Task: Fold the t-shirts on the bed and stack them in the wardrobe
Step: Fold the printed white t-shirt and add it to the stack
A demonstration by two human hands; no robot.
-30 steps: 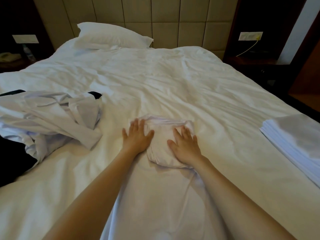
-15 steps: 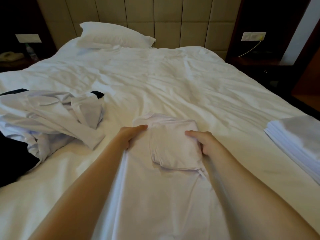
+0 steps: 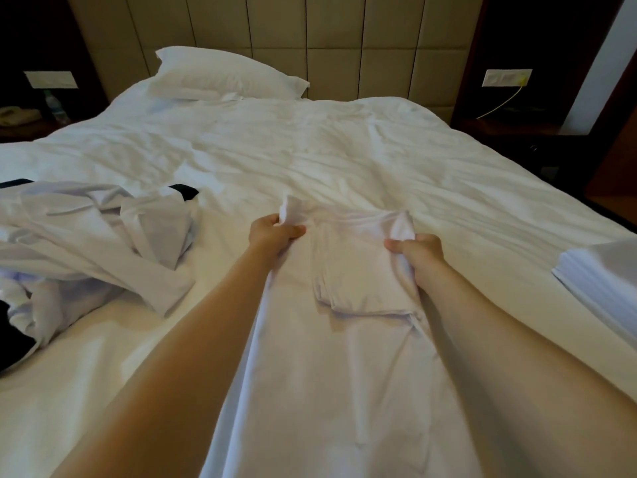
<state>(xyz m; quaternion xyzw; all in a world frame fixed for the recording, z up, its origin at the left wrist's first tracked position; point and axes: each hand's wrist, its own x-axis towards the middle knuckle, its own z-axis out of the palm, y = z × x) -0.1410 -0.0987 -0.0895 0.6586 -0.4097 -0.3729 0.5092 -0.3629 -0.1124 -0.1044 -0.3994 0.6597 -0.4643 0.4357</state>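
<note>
**T-shirt (image 3: 358, 391) gripped at two corners on the bed (image 3: 344, 150)**

One white T-shirt lies on the near middle of the bed and runs away from the person. Its near part is spread flat. Its far part is doubled into one thick folded pad that rests on top. Two bare forearms reach along it, one on each side.

The left hand (image 3: 275, 232) grips a raised tuft of the cloth at the far left corner. Its fingers are curled under and its thumb (image 3: 297, 230) is pressed on top. The right hand (image 3: 418, 251) pinches a raised fold at the far right corner, with the thumb (image 3: 393, 243) pointing left against curled fingers. The two hands are apart, with the folded pad between them.

To the left, one loose heap of unfolded white garments (image 3: 93, 236) sprawls on the cover; how many pieces it holds cannot be told. Three patches of black cloth (image 3: 184, 192) show around its edges.

At the right edge, one neat stack of folded white garments (image 3: 603, 281) lies on the bed, well apart from the hands. Its layers are too fine to count.

Farther off, one white pillow (image 3: 224, 75) lies at the far left against the padded headboard (image 3: 344, 39). Two wall plates (image 3: 506, 77) flank the headboard, one on each side. One yellow cable (image 3: 499, 105) hangs from the right plate.
</note>
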